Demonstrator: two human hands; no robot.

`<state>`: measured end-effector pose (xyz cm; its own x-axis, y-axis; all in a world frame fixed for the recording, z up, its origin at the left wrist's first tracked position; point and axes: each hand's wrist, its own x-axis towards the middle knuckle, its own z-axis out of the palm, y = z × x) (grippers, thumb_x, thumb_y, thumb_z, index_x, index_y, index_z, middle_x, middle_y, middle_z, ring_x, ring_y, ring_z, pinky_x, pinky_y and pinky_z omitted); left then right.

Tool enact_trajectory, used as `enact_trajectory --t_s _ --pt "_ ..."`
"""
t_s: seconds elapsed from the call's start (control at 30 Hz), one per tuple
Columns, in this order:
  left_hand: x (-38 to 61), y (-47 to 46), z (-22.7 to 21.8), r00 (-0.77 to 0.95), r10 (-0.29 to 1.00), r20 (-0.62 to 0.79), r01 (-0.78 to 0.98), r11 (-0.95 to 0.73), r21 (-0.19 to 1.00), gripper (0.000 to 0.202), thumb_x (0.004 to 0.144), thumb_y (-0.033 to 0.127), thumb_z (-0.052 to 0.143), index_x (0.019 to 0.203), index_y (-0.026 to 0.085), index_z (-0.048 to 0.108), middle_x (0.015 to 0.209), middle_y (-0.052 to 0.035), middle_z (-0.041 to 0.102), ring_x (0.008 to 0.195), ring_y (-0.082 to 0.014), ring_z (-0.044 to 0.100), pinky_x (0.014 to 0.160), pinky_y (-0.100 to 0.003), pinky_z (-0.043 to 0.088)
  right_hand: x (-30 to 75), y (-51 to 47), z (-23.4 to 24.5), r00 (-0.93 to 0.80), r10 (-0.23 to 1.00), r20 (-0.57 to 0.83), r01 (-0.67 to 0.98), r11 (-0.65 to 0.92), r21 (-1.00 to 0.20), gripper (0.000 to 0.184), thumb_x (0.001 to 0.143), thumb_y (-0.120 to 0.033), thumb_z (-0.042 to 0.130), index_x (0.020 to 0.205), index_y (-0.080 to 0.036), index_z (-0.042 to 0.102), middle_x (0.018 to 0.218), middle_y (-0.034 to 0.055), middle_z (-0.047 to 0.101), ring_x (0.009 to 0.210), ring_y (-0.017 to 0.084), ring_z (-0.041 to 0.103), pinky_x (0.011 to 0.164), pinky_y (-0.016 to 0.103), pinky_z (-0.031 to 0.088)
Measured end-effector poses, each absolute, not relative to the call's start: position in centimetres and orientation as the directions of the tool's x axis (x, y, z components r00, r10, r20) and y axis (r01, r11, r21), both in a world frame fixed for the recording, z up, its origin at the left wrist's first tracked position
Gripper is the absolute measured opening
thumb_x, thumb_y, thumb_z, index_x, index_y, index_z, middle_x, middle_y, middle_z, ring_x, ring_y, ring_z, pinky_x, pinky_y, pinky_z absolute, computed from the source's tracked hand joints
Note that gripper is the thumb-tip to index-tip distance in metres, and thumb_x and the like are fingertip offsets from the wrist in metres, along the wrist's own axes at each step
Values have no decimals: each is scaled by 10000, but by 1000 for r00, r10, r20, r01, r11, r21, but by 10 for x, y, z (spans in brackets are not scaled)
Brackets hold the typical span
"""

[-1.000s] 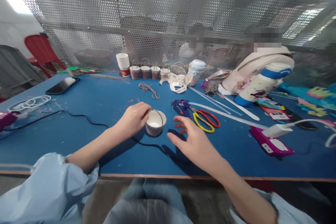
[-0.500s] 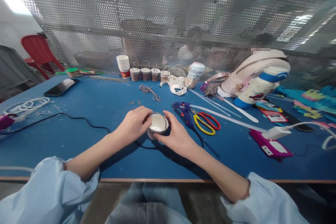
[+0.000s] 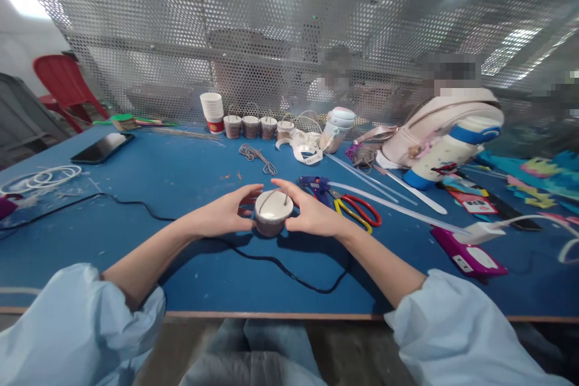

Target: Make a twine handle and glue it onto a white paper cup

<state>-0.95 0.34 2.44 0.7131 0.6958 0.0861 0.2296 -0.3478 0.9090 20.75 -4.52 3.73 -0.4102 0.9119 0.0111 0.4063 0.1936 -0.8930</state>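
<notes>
Between my hands is a small white paper cup (image 3: 270,226), its outside covered in grey-brown cord. A thin cord handle crosses over its pale top. My left hand (image 3: 228,211) curves round the cup's left side, thumb low and index finger at the far rim. On the opposite side my right hand (image 3: 313,210) has its thumb against the cup wall and its index finger reaching past the back rim. Just beyond my right hand lie a blue glue gun (image 3: 316,184) and scissors with red and yellow handles (image 3: 362,208).
Several similar corded cups (image 3: 251,128) line the back beside stacked paper cups (image 3: 212,111). A grey cord bundle (image 3: 257,158) lies mid-table. A black cable (image 3: 289,271) runs in front of the cup. Rightward are a bottle (image 3: 446,154), pale bag (image 3: 420,120) and purple power strip (image 3: 468,253).
The cup has turned, and its cord handle now shows across the top. My fingers have shifted outward from over the rim to the cup's sides.
</notes>
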Motion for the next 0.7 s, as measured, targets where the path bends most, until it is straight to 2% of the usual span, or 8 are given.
enact_trajectory --t_s 0.13,0.37,0.5,0.6,0.7 --pt "-4 -1 22 758 644 107 204 -389 898 704 680 121 630 1348 184 415 1307 -128 579 1128 -226 604 944 -393 498 211 -38 32 -455 890 14 382 209 -900 921 624 -114 599 1465 -160 225 1463 135 402 1285 231 455 1075 385 349" --pt "4 -8 14 680 717 156 238 -417 877 625 674 135 644 1264 189 445 1233 -118 609 1079 -242 606 921 -423 488 215 -44 26 -395 914 90 313 226 -923 849 631 -85 580 1421 -242 313 1477 113 390 1306 243 444 1059 422 383" --pt "9 -15 9 590 789 172 312 -418 853 558 684 195 680 1186 198 436 1146 -106 639 1010 -227 619 883 -407 492 217 -50 29 -239 938 250 273 312 -910 588 717 -137 567 1288 -221 457 1349 119 521 1200 217 540 1000 410 446" --pt "12 -21 7 553 806 210 356 -457 815 529 694 244 697 1155 203 441 1114 -89 637 976 -218 623 850 -385 501 216 -55 31 -81 931 355 386 358 -850 329 801 -205 575 1129 -197 563 1107 89 646 994 187 625 887 364 509" --pt "13 -26 6 566 788 243 363 -503 784 574 695 244 700 1201 219 431 1134 -83 624 965 -217 627 826 -372 510 211 -58 33 -53 899 435 529 395 -751 182 830 -204 577 1005 -203 624 942 44 664 847 162 625 799 318 520"
